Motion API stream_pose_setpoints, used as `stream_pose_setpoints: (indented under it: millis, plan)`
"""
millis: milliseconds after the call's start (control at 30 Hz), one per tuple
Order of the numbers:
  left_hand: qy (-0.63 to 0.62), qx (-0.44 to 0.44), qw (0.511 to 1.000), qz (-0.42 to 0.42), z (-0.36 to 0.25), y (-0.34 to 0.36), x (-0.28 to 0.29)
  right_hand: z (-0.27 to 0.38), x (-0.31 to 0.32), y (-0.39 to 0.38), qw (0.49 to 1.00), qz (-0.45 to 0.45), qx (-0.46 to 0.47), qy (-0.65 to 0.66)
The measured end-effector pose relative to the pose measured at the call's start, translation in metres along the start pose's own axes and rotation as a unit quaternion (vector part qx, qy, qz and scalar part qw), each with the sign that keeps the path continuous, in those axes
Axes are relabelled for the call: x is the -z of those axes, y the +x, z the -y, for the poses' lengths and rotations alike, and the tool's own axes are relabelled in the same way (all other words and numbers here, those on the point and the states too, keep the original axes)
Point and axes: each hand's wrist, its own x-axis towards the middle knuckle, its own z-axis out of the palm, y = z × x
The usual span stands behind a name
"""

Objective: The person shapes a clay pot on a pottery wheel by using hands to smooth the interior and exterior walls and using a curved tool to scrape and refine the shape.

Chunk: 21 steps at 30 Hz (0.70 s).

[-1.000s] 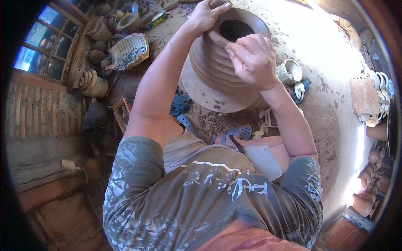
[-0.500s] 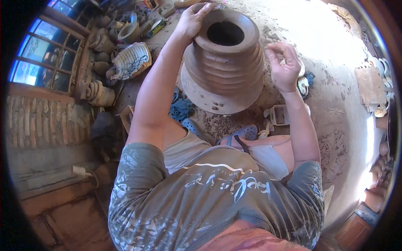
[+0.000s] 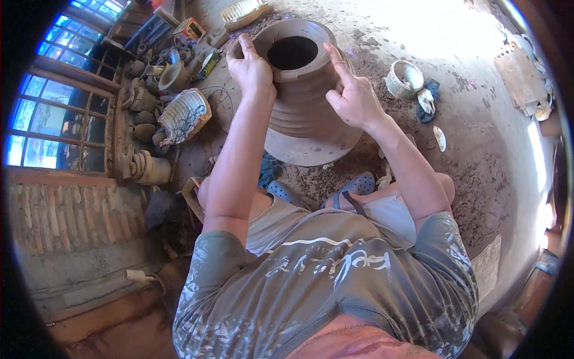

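In front of me a brown clay pot (image 3: 308,102) with ridged walls, a thick flat rim and a dark round mouth stands on a round wheel disc (image 3: 311,149). My left hand (image 3: 252,73) lies against the left side of the rim, thumb and a finger pointing up and apart; its other fingers are partly hidden. With its index finger stretched out, my right hand (image 3: 356,99) touches the rim's right side. The other fingers of that hand are curled, and nothing shows in them.
A pale bucket (image 3: 405,79) stands to the right of the pot, beside a dark cloth (image 3: 429,99). An oval white piece (image 3: 439,138) lies nearer. At left are a ribbed basket (image 3: 184,115) and several pots under a window. Clay scraps (image 3: 478,197) cover the floor at right.
My right hand has moved from beside the pot, with bent fingers, onto the rim with its index finger extended. My left hand stays at the rim's left. The view has shifted, revealing the bucket.
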Motion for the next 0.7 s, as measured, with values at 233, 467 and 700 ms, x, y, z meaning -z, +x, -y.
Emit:
stream_pose_setpoints:
  millis: [233, 467, 700]
  plan:
    - [-0.131, 0.004, 0.989, 0.067, 0.003, -0.028, 0.004, 0.038, -0.015, -0.015, 0.999, 0.026, -0.038, -0.030]
    - [-0.159, 0.104, 0.971, 0.143, -0.001, -0.025, 0.041, 0.076, -0.051, -0.036, 0.997, 0.044, 0.063, 0.010]
    - [0.046, -0.033, 0.982, 0.179, -0.027, 0.021, 0.032, 0.052, -0.061, -0.050, 0.918, -0.097, -0.050, 0.381]
